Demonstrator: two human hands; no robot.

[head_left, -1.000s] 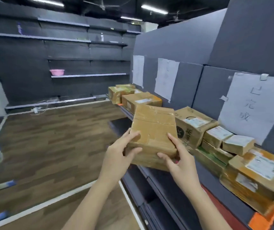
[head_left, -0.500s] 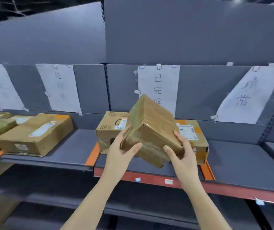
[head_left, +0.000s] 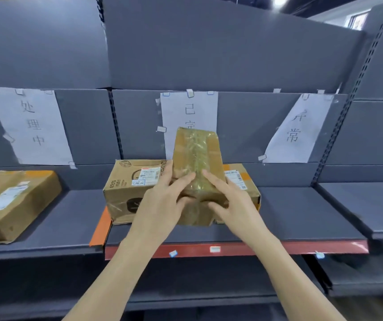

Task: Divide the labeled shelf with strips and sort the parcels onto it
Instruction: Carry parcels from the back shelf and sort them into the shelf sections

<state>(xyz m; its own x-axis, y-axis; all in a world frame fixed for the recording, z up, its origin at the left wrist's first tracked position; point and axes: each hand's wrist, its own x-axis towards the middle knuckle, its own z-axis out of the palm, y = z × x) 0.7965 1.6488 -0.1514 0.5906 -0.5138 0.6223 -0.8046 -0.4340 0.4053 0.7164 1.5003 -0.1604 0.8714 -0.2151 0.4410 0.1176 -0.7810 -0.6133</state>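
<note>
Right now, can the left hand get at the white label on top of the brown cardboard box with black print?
Probably yes. The left hand holds the tape-wrapped brown parcel right beside the white label on the brown cardboard box with black print, and nothing covers the label. It would first have to let go of the parcel.

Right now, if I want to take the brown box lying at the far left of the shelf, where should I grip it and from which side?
Grip the brown box by its two long side faces, coming from the front. It lies flat on the shelf, angled, near corner pointing outward, with bare shelf to its right. Its left end is out of view.
</note>
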